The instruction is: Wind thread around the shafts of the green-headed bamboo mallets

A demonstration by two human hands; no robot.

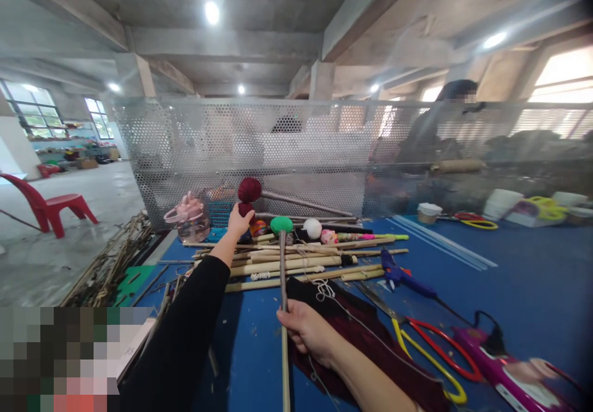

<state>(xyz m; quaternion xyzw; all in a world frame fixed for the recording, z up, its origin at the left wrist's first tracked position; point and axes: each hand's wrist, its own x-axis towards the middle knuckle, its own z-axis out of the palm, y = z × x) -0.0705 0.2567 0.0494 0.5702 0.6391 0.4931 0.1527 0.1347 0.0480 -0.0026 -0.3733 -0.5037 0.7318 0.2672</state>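
Note:
My right hand [308,330] is closed round a long stick [283,276] held upright. Grey wrapping covers its upper part, bare pale wood shows below, and a green ball head [281,224] sits at the top. My left hand [239,223] reaches to the far side of the table, its fingers curled on a small dark red ball [246,210]. Just above it rests a larger dark red ball-headed mallet [249,189] with a grey shaft. Around them lie a white ball head [312,229] and several wooden sticks [287,268]. Dark red cloth [361,344] lies beneath my right forearm.
Large scissors [430,350], a blue glue gun [407,283] and a magenta tool [514,369] lie to the right. A pink-lidded jug [191,219] stands at the back left. A perforated metal screen [306,152] borders the table; a person [428,128] is beyond it.

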